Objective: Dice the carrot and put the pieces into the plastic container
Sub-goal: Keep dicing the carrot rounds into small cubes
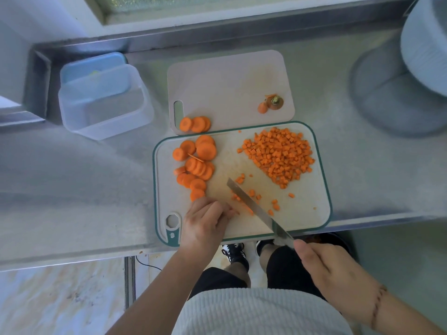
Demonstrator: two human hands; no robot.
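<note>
Carrot slices (196,163) lie left of diced carrot (280,154) on board (312,211)

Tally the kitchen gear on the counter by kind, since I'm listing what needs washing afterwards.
Cutting boards: 2, the green-rimmed board and the plain board
Knife: 1
Plastic container: 1
Blue lid: 1
Total: 5

White ribbed top (261,313), black shorts (217,279), black-and-white sneakers (235,252), thin beaded bracelet (378,308) at the right wrist.
</note>
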